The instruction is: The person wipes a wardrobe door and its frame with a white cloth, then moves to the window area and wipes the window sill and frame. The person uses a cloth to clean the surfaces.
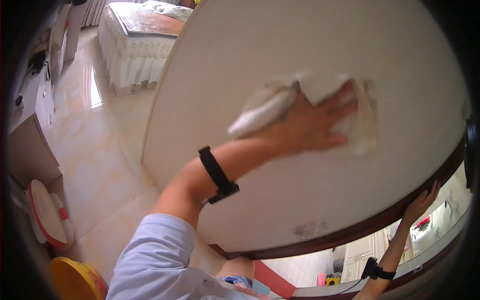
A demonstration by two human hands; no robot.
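My left hand (312,122) presses against a pale wall panel (240,185), its fingers spread over a white cloth (262,115). Part of the cloth is bunched by the wrist, and a flatter part shows under and beyond the fingertips. The hand and cloth look slightly blurred. At the lower right, my right hand (422,204) rests with stretched fingers on the dark wooden frame (370,222) along the panel's edge. Nothing shows in it. Below the cloth, near the frame, is a dark smudge (310,230) on the panel. Both forearms wear black straps with small devices.
A bed (135,50) with a lace skirt stands at the far left on a glossy tiled floor (115,150). Cabinets (32,100) line the left side. A red-rimmed white container (47,212) and a yellow basin (75,280) lie lower left. Pale cupboards (357,252) show beyond the frame.
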